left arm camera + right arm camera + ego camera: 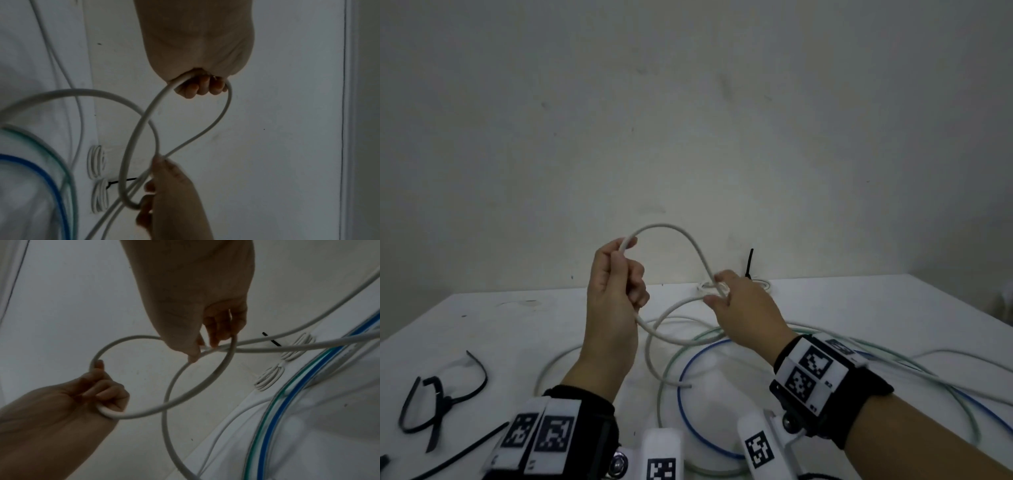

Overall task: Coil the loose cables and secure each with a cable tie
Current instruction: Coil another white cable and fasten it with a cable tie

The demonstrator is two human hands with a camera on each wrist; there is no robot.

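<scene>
Coiling step under way above the white table (893,308). Left hand (613,284) fists the white cable (681,236) at the loop's side; right hand (739,308) pinches the crossing strands. Advice: match loop sizes, feed slack without twist, keep both grips until a black cable tie (441,404) goes on.

A plain off-white wall (688,102) fills the upper part of the head view, marked with a few faint dark smudges and specks. Below it a white worktop (876,308) meets the wall at its far edge. The light is dim and even, greyish.
</scene>
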